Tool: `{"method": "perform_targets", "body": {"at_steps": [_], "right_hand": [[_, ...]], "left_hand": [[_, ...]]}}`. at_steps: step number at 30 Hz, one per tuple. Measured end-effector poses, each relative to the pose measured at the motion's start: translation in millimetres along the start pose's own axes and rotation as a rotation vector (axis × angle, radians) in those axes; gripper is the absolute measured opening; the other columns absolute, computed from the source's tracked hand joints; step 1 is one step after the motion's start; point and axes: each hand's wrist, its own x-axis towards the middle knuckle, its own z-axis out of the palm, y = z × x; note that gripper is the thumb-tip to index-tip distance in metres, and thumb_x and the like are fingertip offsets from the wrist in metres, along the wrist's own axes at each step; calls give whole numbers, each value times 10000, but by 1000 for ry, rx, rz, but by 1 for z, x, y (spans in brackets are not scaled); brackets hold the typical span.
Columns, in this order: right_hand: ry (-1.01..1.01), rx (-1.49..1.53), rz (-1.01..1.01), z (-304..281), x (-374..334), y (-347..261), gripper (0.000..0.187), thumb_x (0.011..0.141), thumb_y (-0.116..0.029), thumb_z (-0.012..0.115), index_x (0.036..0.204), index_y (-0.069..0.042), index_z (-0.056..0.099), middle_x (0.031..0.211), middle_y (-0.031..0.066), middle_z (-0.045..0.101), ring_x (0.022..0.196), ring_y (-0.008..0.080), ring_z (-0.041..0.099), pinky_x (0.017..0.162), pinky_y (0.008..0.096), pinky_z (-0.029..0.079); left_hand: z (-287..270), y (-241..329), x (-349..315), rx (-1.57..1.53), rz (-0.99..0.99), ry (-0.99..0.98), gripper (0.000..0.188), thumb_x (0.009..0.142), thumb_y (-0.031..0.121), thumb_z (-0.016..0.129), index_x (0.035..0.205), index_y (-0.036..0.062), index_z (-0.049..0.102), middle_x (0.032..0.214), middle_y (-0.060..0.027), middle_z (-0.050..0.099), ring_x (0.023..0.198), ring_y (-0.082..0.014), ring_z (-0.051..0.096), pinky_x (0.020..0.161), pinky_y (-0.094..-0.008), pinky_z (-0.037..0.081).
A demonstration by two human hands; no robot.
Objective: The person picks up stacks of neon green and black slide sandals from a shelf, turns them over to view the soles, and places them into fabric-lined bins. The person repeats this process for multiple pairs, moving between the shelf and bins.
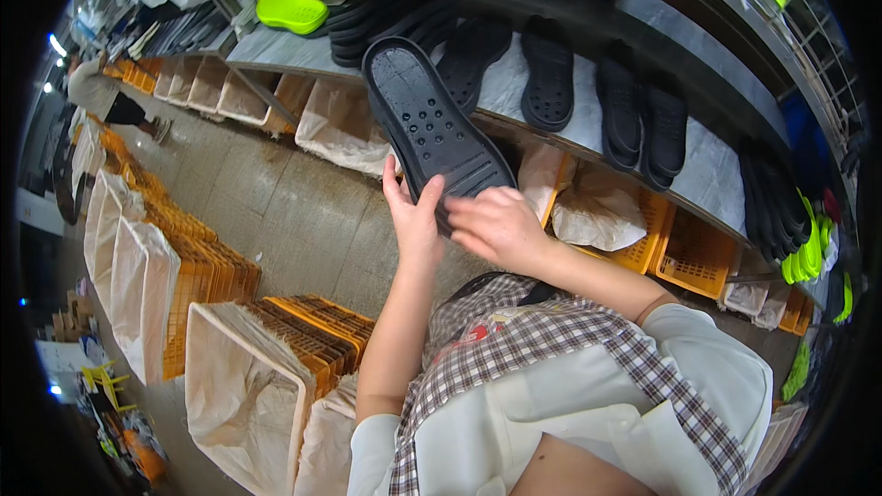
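A black shoe sole (418,115), with a raised rim and a cluster of small round holes, is held tilted in front of me. My left hand (415,220) grips it by its near left edge, thumb on the upper face and fingers beneath. At the near end, my right hand (501,228) has its fingers bent and drawn together against the sole's edge. Its fingertips are slightly blurred, and whatever may be pinched in them is too small to make out. Just beyond, another black sole (473,60) lies on the grey bench.
Black soles (548,73) lie along the bench (717,161), with stacked ones (395,23) and lime-green soles (292,12) farther left. Orange crates (694,257) sit underneath. Cloth-lined baskets (243,395) stand at my left. A person (101,96) is in the aisle.
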Motion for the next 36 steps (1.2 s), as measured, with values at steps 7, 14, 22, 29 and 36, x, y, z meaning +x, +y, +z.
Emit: {"method": "perform_targets", "body": {"at_steps": [7, 14, 22, 29, 36], "right_hand": [[177, 729, 265, -24, 21, -11, 758, 767, -254, 728, 1382, -56, 333, 1405, 207, 365, 1278, 331, 391, 1043, 448, 313], [-237, 1348, 396, -2, 43, -20, 862, 743, -73, 742, 1445, -51, 241, 1421, 101, 313, 1271, 195, 366, 996, 331, 384], [-249, 1170, 257, 17, 51, -38, 589, 852, -142, 664, 1372, -57, 400, 1329, 70, 365, 1094, 148, 442, 912, 278, 425], [-266, 1141, 358, 27, 48, -33, 482, 920, -189, 571, 1352, -40, 421, 1270, 64, 405, 1041, 124, 459, 865, 268, 454], [-324, 1178, 536, 35, 47, -32, 505, 944, -286, 532, 1360, -32, 400, 1197, 88, 461, 1000, 142, 505, 762, 271, 468]], "left_hand": [[-28, 45, -14, -303, -20, -70, 696, 797, 77, 560, 1409, 79, 230, 1292, -151, 444, 1132, -271, 524, 939, -414, 485], [-40, 84, -13, -80, -37, -95, 489, 881, 172, 451, 1321, -12, 342, 1227, -163, 521, 1104, -275, 559, 916, -408, 496], [-44, 81, -38, -439, -183, -41, 344, 925, 251, 492, 1114, -26, 570, 1000, -143, 636, 888, -252, 645, 741, -334, 571], [-51, 68, -41, -518, -186, -102, 329, 922, 251, 515, 1125, -2, 575, 1029, -133, 627, 914, -248, 633, 799, -367, 546], [-65, 57, -37, -582, -335, -198, 298, 941, 274, 485, 1083, 38, 598, 1004, -94, 648, 870, -231, 644, 747, -372, 540]]}}
